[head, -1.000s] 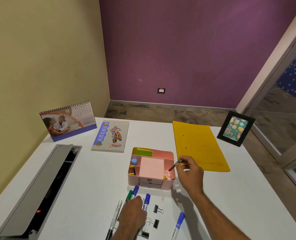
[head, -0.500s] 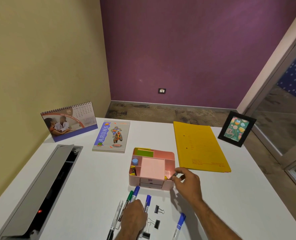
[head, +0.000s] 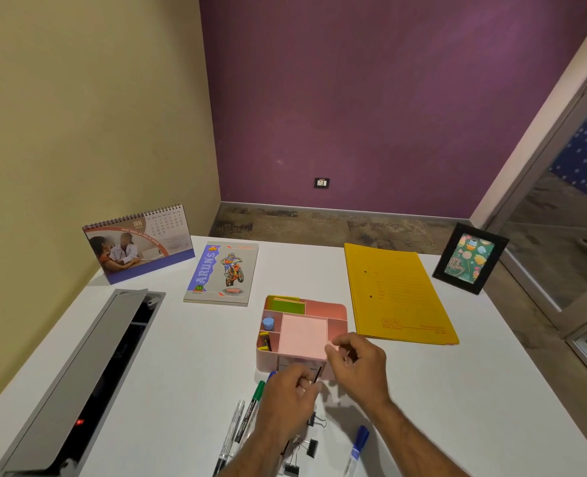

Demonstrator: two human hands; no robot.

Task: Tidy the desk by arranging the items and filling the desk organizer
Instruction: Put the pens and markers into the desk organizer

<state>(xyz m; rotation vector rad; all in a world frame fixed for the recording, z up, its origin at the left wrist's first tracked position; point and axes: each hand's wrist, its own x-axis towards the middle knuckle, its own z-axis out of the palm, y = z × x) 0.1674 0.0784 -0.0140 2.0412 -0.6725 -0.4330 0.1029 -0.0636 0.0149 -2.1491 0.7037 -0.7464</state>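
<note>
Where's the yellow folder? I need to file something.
In the head view, the yellow folder lies flat right of the pink organizer, left of the picture frame.

The bench (head: 440,390) looks like smooth matt white laminate, barely any shine. The pink desk organizer (head: 340,309) is smooth plastic with a soft sheen, and a matt pink paper pad (head: 302,333) sits in it. The yellow folder (head: 395,294) is plain matt card. The notebook (head: 221,273) cover looks slightly glossy. The cable tray lid (head: 78,373) is brushed grey metal. The markers (head: 249,411) are shiny plastic, and the binder clips (head: 311,447) look like black metal.
</note>
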